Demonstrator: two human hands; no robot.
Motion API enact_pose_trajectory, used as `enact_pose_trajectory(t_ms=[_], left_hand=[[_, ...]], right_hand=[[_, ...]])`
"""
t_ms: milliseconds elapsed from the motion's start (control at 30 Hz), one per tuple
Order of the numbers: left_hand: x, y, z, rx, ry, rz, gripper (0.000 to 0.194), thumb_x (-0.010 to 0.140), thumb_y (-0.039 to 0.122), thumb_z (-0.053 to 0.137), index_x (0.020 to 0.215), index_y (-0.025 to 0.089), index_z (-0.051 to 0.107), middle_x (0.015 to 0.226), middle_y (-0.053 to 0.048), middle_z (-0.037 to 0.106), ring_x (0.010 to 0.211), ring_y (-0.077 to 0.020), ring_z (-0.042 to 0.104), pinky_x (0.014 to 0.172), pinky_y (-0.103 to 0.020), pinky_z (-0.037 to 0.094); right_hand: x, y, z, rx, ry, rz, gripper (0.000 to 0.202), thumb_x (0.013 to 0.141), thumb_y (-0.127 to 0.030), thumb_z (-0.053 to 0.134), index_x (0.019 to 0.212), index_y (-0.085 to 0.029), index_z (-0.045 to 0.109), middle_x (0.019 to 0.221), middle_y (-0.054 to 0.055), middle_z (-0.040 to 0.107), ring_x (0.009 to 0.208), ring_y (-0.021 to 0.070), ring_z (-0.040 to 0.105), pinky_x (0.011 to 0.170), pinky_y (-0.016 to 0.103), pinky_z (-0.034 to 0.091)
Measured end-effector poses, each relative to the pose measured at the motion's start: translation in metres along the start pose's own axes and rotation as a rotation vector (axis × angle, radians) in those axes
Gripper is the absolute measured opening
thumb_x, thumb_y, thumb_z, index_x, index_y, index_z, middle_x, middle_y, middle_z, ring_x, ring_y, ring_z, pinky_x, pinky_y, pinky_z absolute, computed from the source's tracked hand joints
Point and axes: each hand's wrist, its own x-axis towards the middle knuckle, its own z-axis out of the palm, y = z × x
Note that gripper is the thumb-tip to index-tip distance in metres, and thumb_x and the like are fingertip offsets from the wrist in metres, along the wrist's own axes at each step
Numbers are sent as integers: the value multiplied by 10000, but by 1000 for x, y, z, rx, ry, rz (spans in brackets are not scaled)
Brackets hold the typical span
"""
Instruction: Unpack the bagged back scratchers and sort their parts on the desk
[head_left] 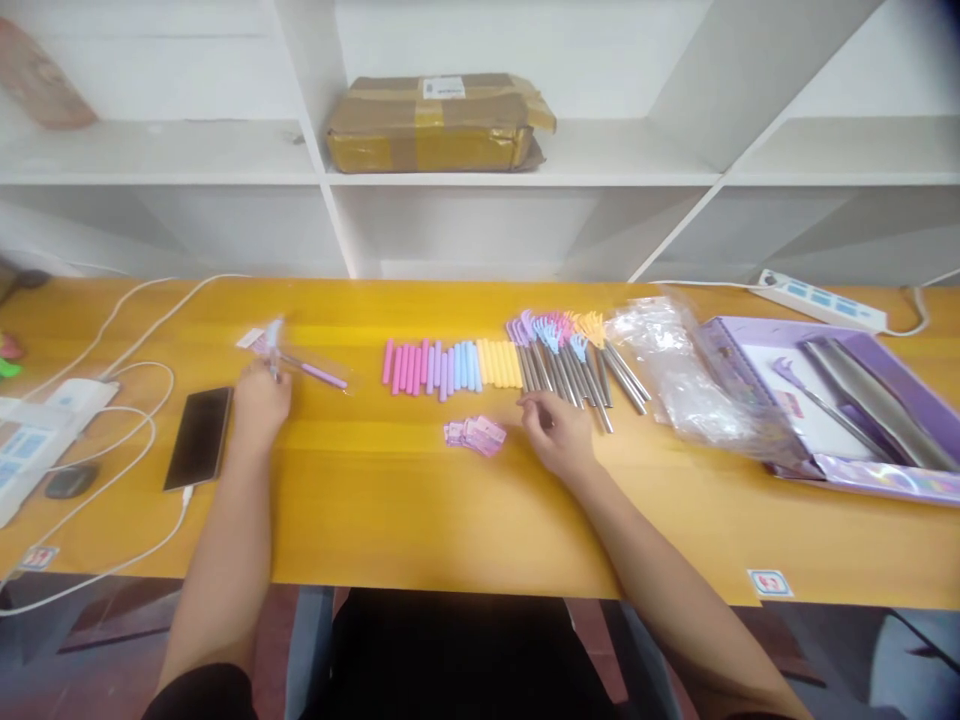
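My left hand (262, 400) is at the left, its fingers bent at the end of a bagged stick with a purple handle (324, 376); the fingertips are blurred. My right hand (556, 430) has curled fingers near the metal rods and touches the table area beside them; whether it holds anything is too small to tell. A row of pink, purple, blue and yellow tubes (442, 368) lies mid-table. Right of it are metal rods with coloured claw-shaped heads (559, 335). Small pink cards (476, 434) lie in a pile between my hands.
Clear plastic bags (675, 370) and a purple box (720, 345) holding a claw stick lie at the right. A phone (199, 438), cables and a power strip (64, 415) are at the left. A taped carton (442, 130) sits on the white shelf.
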Motion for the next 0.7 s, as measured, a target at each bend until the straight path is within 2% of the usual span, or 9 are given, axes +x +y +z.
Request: enact_pose_trajectory(t_ms=[67, 133, 200, 267, 367, 433, 500, 600, 700], left_hand=[[-13, 21, -6, -138, -32, 37, 385, 973, 233, 466, 1297, 98, 624, 955, -141, 708, 914, -323, 692, 884, -436, 561], [-41, 52, -8, -327, -164, 127, 416, 1015, 269, 436, 1386, 159, 589, 823, -42, 661, 735, -254, 643, 775, -381, 552], [-81, 86, -5, -419, -276, 338, 402, 1029, 294, 451, 1379, 182, 616, 928, -60, 679, 786, -241, 642, 814, -382, 551], [-125, 114, 3, -426, -428, 602, 427, 1034, 288, 488, 1430, 196, 618, 1155, -122, 698, 976, -270, 669, 942, -417, 545], [-172, 135, 16, -411, -608, 743, 566, 1006, 238, 544, 1572, 225, 533, 1347, -168, 661, 1040, -296, 683, 941, -428, 546], [-184, 136, 22, -461, -673, 733, 612, 1006, 277, 603, 1607, 231, 496, 1387, -175, 649, 1093, -317, 680, 969, -446, 541], [-184, 134, 27, -571, -759, 663, 650, 993, 377, 700, 1595, 230, 504, 1303, -154, 685, 1059, -312, 679, 952, -444, 545], [-175, 132, 33, -850, -1003, 485, 689, 983, 497, 755, 1579, 240, 520, 1102, -86, 721, 902, -245, 676, 828, -371, 557], [-172, 134, 36, -1067, -1245, 322, 711, 1018, 529, 718, 1619, 222, 493, 924, -36, 697, 694, -163, 633, 666, -289, 527]], right_hand=[[-1, -4, -1, 62, 12, 32, 219, 1031, -378, 528, 987, -240, 692, 729, 18, 673, 577, 175, 577, 604, 319, 465], [-2, -11, 0, 205, -7, 78, 228, 1046, -430, 551, 1095, -240, 666, 766, 7, 647, 607, 169, 589, 584, 303, 462], [-3, -19, 2, 426, -81, 142, 342, 1035, -528, 599, 1235, -250, 602, 856, 3, 643, 612, 152, 594, 532, 281, 459], [-3, -25, 4, 647, -203, 231, 536, 981, -644, 662, 1338, -270, 523, 933, 6, 654, 561, 128, 567, 449, 261, 430], [-2, -32, 9, 817, -331, 371, 639, 894, -722, 746, 1285, -271, 519, 860, -8, 668, 481, 120, 531, 361, 255, 386], [-2, -34, 12, 851, -344, 427, 571, 870, -701, 788, 1141, -255, 555, 816, -6, 683, 511, 142, 581, 371, 266, 437], [-1, -37, 14, 882, -335, 455, 523, 863, -669, 809, 1046, -241, 572, 852, 11, 718, 586, 163, 644, 424, 283, 510], [-4, -42, 19, 910, -358, 465, 497, 858, -648, 819, 1028, -227, 616, 915, 27, 753, 614, 161, 660, 501, 310, 577], [-10, -45, 24, 893, -412, 451, 451, 891, -626, 795, 1035, -225, 649, 949, 40, 761, 620, 169, 673, 558, 346, 619]])
